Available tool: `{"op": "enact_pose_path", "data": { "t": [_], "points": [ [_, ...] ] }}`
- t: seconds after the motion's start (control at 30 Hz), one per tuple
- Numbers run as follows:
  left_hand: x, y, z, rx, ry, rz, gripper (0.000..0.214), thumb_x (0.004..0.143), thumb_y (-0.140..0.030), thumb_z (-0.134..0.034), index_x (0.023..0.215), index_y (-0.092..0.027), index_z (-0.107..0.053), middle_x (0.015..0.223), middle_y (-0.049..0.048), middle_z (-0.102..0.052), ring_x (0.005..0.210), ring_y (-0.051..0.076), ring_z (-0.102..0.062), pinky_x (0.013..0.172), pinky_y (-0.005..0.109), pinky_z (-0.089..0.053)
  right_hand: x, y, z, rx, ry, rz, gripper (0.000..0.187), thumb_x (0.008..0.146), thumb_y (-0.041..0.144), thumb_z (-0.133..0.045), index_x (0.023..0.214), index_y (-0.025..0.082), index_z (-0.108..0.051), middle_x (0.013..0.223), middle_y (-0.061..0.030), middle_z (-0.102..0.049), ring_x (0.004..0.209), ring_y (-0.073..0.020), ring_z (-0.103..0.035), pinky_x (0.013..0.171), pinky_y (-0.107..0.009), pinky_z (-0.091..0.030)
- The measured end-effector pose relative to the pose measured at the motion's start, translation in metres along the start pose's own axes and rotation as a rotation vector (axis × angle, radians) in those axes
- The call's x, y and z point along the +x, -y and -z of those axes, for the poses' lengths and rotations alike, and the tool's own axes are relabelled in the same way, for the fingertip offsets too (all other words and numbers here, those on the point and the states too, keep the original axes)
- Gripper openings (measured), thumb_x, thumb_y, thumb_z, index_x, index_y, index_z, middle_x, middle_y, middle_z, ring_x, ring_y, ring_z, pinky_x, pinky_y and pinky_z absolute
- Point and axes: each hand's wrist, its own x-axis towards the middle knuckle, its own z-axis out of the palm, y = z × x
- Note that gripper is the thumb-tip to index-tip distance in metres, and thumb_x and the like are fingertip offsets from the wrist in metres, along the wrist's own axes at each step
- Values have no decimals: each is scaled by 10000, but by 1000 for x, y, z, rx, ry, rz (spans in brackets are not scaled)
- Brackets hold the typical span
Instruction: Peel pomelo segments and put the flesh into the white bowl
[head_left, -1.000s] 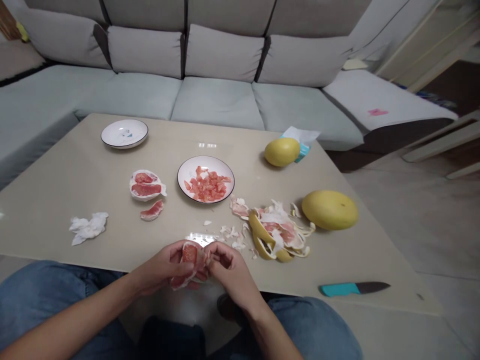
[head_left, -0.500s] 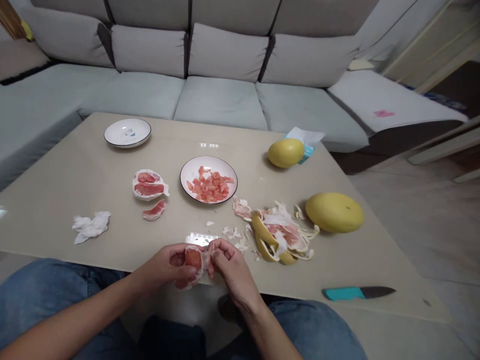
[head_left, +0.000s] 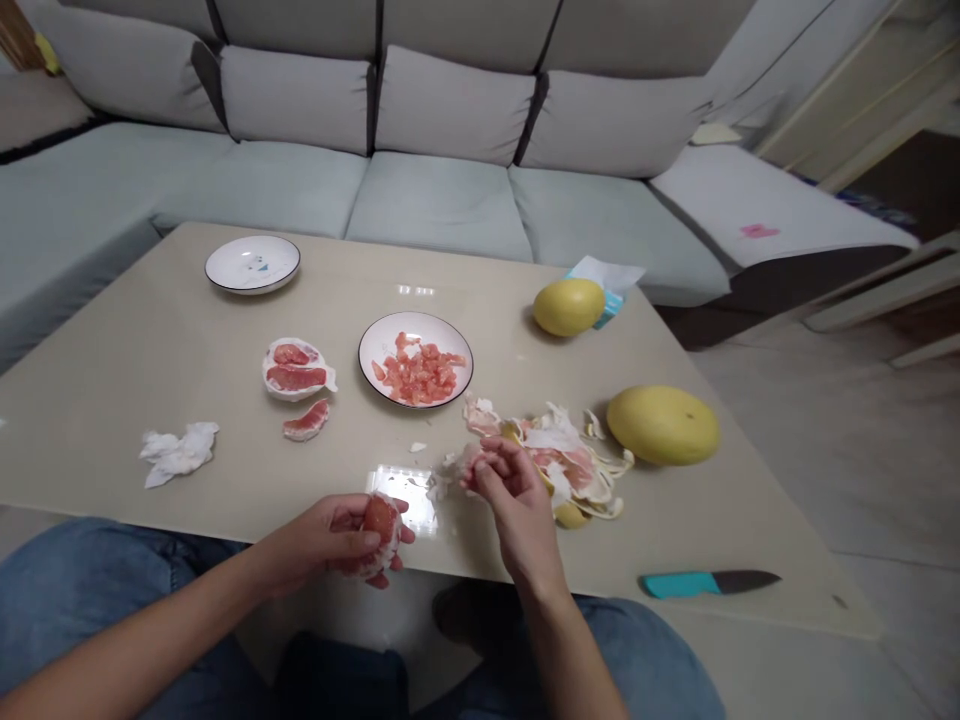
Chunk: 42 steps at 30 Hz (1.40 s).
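Observation:
My left hand [head_left: 330, 545] is closed around a piece of red pomelo [head_left: 381, 522] with white pith on it, just over the table's near edge. Thumb and fingers of my right hand [head_left: 517, 490] pinch a torn bit of pomelo membrane [head_left: 471, 468], at the left side of a heap of pomelo peel [head_left: 570, 460]. Beyond my hands, a white plate [head_left: 417, 395] with a dark rim bears red pomelo pulp pieces [head_left: 424, 372]. Left of the plate lie a partly peeled pomelo chunk [head_left: 298, 372] and a loose pomelo segment [head_left: 306, 420].
A turquoise-handled knife [head_left: 709, 583] lies near the right front edge. Two whole yellow pomelos, one nearer [head_left: 663, 426] and one farther [head_left: 568, 307], sit at the right, the farther by a tissue pack [head_left: 611, 305]. Crumpled tissue [head_left: 178, 453] and another plate [head_left: 253, 265] are at left.
My right hand has moved away from the left, rightward and forward to the peel heap, with a bit of membrane in its fingers. My left hand stays nearly in place with the pomelo piece.

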Motion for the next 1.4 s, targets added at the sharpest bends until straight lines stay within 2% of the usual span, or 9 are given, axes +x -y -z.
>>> {"op": "enact_pose_path", "data": {
  "t": [0.2, 0.33, 0.53, 0.7, 0.8, 0.97, 1.1, 1.27, 1.4],
  "points": [
    [2, 3, 3, 147, -53, -54, 446, 756, -303, -750, 1162, -150, -644, 1006, 111, -657, 841, 198, -613, 722, 308, -497, -1, 3, 6, -349, 37, 147, 203, 810, 388, -668, 844, 188, -689, 793, -43, -671, 705, -176, -616, 655, -293, -516],
    [5, 5, 8, 282, -145, -87, 392, 732, -318, -763, 1074, -148, -674, 954, 75, -667, 845, 191, -614, 771, 301, -478, 2, 1, 15, -428, 85, 144, 279, 838, 359, -635, 1069, 205, -666, 879, -65, -719, 761, -212, -683, 692, -339, -549],
    [8, 8, 12, 528, -414, -152, 462, 672, -315, -780, 1092, -168, -655, 1047, 86, -698, 937, 243, -638, 851, 339, -485, 6, -3, 21, -784, 31, 506, 139, 847, 251, -590, 894, 240, -721, 914, -67, -731, 881, -248, -674, 813, -416, -521],
    [7, 4, 8, 688, -501, -213, 382, 675, -251, -752, 1041, -185, -665, 1040, 75, -716, 979, 262, -642, 887, 352, -490, 5, 3, 17, -769, -8, 516, 88, 839, 224, -576, 803, 222, -656, 833, -39, -602, 684, -167, -579, 615, -303, -486],
    [6, 1, 5, 710, -513, -228, 363, 691, -250, -741, 1038, -178, -665, 1052, 85, -713, 988, 264, -643, 884, 347, -493, 3, 8, 15, -710, -17, 459, 78, 855, 239, -573, 798, 215, -619, 770, -18, -591, 677, -165, -560, 624, -292, -463],
    [6, -2, 0, 744, -402, -306, 312, 738, -255, -718, 1037, -175, -681, 1091, 86, -683, 1017, 242, -626, 895, 311, -472, -14, 14, -4, -475, 287, 234, 131, 867, 300, -606, 927, 213, -684, 893, -51, -675, 772, -180, -619, 680, -286, -496],
    [5, -1, -4, 797, -379, -355, 299, 754, -240, -715, 1047, -200, -674, 1048, 68, -686, 973, 221, -634, 865, 299, -477, -28, 15, -20, -398, 464, 187, 131, 853, 265, -640, 957, 229, -711, 933, -48, -672, 747, -162, -614, 682, -279, -504],
    [3, 2, -4, 993, -427, -513, 275, 751, -177, -701, 1022, -211, -664, 1011, 71, -674, 951, 218, -629, 853, 313, -497, -32, 11, -21, -481, 398, 312, 116, 870, 226, -623, 896, 236, -735, 875, -55, -695, 789, -184, -636, 681, -291, -516],
    [2, 4, -5, 1138, -417, -621, 299, 798, -138, -627, 1082, -226, -646, 1001, 70, -647, 923, 204, -625, 804, 304, -529, -34, 7, -20, -581, 323, 545, 150, 887, 172, -591, 944, 228, -718, 890, -67, -697, 815, -187, -649, 710, -305, -539]
  ]
}}
